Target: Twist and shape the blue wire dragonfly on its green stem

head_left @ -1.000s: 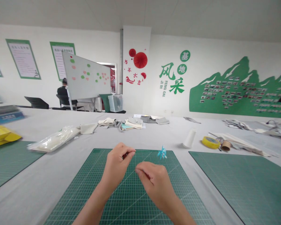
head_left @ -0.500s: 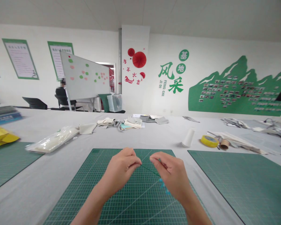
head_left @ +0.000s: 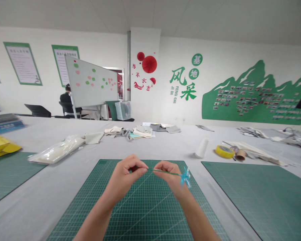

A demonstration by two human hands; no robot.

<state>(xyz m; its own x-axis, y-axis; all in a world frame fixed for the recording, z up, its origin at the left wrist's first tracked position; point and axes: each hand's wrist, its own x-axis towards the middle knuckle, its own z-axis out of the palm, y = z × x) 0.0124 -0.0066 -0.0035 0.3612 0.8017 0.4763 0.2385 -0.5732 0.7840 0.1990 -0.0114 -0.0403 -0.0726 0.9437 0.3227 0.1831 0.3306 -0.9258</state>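
Head: left hand (head_left: 127,172), right hand (head_left: 169,179) pinch green stem (head_left: 167,172); blue tuft (head_left: 185,177) beside right hand.

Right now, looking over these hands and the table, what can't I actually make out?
All in the head view:
- Whether the green stem runs on inside the left hand: its curled fingers cover that.
- The blue piece's finer details: too small and blurred.
- The rest of the yellow box: cut off by the left edge.
- The wall photos' contents: too small.
- Part of the seated person: hidden by the whiteboard.
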